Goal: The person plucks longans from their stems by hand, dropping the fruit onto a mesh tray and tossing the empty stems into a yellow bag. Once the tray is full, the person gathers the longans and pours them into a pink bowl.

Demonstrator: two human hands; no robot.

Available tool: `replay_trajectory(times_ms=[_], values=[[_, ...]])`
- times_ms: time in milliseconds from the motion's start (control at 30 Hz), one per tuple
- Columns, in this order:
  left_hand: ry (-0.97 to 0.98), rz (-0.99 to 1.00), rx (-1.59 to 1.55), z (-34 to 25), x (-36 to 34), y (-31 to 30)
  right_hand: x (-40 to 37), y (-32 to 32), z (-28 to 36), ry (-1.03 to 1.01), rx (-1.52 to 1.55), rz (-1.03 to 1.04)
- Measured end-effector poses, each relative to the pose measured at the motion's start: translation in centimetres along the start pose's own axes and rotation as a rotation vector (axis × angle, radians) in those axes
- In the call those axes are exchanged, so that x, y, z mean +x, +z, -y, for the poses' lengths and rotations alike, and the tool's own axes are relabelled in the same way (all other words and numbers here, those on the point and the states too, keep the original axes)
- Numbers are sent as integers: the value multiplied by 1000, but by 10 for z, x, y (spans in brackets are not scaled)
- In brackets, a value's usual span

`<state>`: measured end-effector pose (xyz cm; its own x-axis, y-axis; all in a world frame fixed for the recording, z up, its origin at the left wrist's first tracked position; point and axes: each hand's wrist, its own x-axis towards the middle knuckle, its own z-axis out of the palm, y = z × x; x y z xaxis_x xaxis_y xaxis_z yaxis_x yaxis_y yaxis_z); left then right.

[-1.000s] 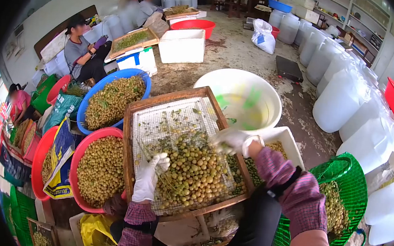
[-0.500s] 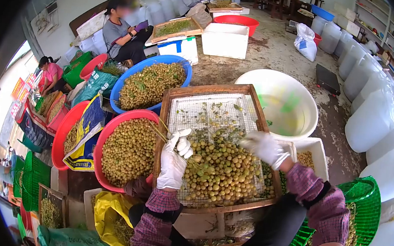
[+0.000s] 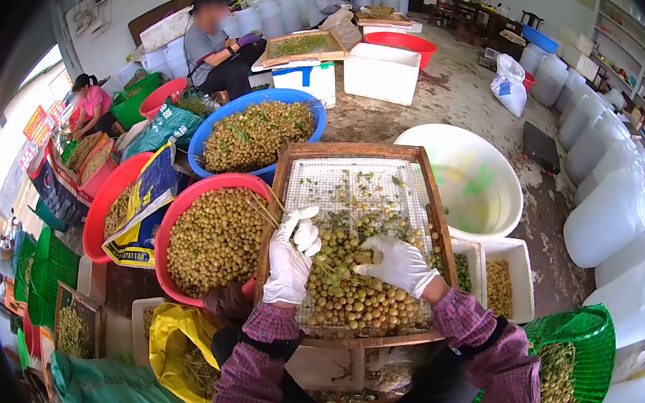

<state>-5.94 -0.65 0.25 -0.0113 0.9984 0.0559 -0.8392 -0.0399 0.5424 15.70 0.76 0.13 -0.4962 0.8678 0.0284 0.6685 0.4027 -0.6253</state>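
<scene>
My left hand [image 3: 289, 264], in a white glove, is closed around thin fruit stems [image 3: 266, 210] above the left side of a wood-framed mesh tray [image 3: 313, 179]. Small round yellow-brown fruits [image 3: 363, 302] cover the near half of the tray, some greener ones among them. Bits of leaf and small pieces lie scattered on the far mesh. My right hand [image 3: 400, 266], also white-gloved, rests low over the fruits right of my left hand. Its thumb and fingers are apart, pointing left; fruits under the palm are hidden.
Left of the tray stand a pink basin [image 3: 161, 252] and a blue basin [image 3: 320, 116], both heaped with fruit. A white tub [image 3: 507, 180] and foam boxes [image 3: 519, 298] are on the right. Green baskets [image 3: 592, 344] flank me. Several other people sit further back.
My right hand has come left and down from the tray's right edge onto the fruits. My left hand still grips the stems. The view has shifted slightly.
</scene>
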Motion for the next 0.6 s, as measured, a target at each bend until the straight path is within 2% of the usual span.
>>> replay_trajectory(times_ms=[33,133,233,267,367,400,500,533,600], values=[[3,2,-20,-2,0,0,-3,4,-4,-20,-50,1],[12,-3,-81,-2,-2,3,-5,14,-6,141,170,234],[16,-31,-114,-2,-2,4,-7,21,7,366,554,323],[13,-43,-122,-2,-2,2,-8,22,7,324,620,328],[26,-69,-105,-3,0,-1,-8,33,-4,153,603,146],[27,-45,-107,-5,0,-5,-7,32,-9,243,692,191],[24,5,-126,-13,4,-12,-7,27,-30,121,658,118],[20,18,-133,-15,4,-12,-7,22,-28,61,360,-6],[-15,-9,-119,-14,2,-7,1,14,-25,-22,386,-153]])
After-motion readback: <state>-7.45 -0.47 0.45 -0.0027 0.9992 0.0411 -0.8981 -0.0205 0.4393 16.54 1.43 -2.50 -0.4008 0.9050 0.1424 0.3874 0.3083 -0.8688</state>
